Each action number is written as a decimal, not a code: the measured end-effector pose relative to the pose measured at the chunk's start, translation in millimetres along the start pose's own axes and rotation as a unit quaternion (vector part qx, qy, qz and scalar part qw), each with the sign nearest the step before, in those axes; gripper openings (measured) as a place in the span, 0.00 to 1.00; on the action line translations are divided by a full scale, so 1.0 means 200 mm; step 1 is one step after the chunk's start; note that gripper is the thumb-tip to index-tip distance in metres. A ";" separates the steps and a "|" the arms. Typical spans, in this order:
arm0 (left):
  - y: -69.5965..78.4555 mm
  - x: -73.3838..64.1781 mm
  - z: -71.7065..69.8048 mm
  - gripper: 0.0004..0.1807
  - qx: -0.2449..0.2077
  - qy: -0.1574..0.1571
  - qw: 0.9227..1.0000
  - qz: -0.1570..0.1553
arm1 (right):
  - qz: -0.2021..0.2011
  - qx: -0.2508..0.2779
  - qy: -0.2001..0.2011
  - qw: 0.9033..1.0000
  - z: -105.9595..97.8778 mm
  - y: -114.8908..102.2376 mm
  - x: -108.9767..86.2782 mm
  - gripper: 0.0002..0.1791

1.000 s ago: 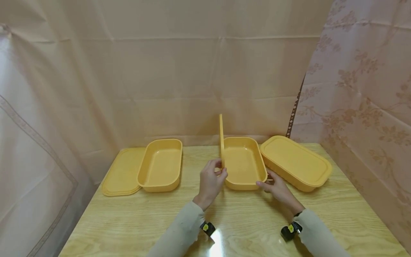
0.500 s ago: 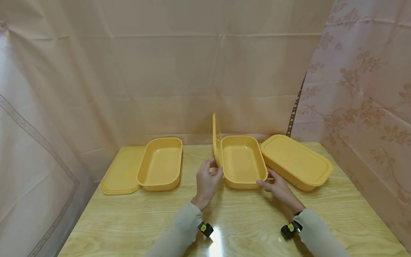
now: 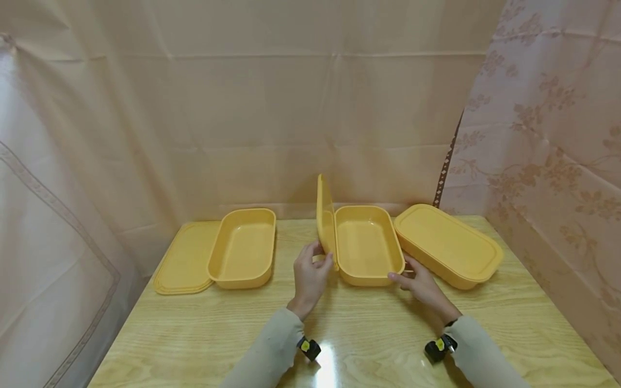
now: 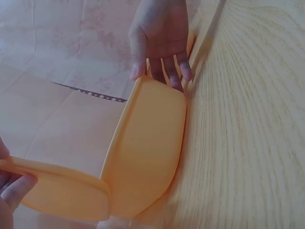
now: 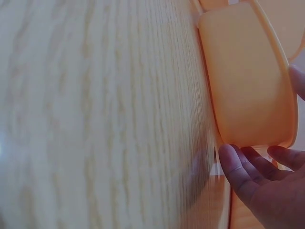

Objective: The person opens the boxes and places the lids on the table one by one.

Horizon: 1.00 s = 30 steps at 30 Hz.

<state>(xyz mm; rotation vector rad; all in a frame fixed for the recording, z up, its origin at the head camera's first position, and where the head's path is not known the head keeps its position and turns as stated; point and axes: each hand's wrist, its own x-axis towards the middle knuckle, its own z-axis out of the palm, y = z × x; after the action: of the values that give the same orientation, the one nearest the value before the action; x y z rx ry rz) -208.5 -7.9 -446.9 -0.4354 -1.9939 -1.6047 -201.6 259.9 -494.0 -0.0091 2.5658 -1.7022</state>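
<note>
In the middle of the head view stands a yellow plastic box (image 3: 364,281) with no lid on it. My left hand (image 3: 310,275) pinches the near end of a yellow lid (image 3: 326,221) between thumb and fingers. That lid stands on edge along the box's left side, leaning outward to the left, its lower edge close to the rim. At the box's near right corner is my right hand (image 3: 422,283); its thumb lies at the rim and its fingers lie against the outer wall (image 5: 248,81). Part of the left hand's fingers is hidden behind the lid.
Left of the hands sits another open yellow box (image 3: 242,283), partly over a flat yellow lid (image 3: 186,258). A lidded yellow box (image 3: 446,242) lies angled at the right, close to the middle box. Curtains (image 3: 291,108) hang behind the wooden table (image 3: 218,334).
My left hand has moved slightly left with the lid, which has swung from nearly upright to leaning left, showing its inner face. The right hand has stayed at the box corner.
</note>
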 end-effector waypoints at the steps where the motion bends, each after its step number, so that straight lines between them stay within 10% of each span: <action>1: 0.02 0.00 -0.01 0.12 -0.002 -0.001 1.000 -0.003 | 0.000 0.000 0.000 1.000 0.00 0.00 0.00 0.41; 8: 0.12 -0.01 -0.05 0.10 -0.013 -0.002 1.000 -0.006 | 0.000 -0.002 0.000 1.000 0.00 0.00 0.00 0.41; 30: 0.07 -0.04 -0.04 0.08 -0.009 0.003 0.998 -0.057 | 0.008 -0.002 -0.005 1.000 0.00 0.01 0.00 0.42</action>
<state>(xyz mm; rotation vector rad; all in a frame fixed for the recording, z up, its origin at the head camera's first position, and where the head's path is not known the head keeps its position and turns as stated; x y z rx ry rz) -192.4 -10.8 -440.0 -0.3272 -2.0333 -1.6924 -201.6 260.9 -495.4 0.0027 2.5550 -1.6863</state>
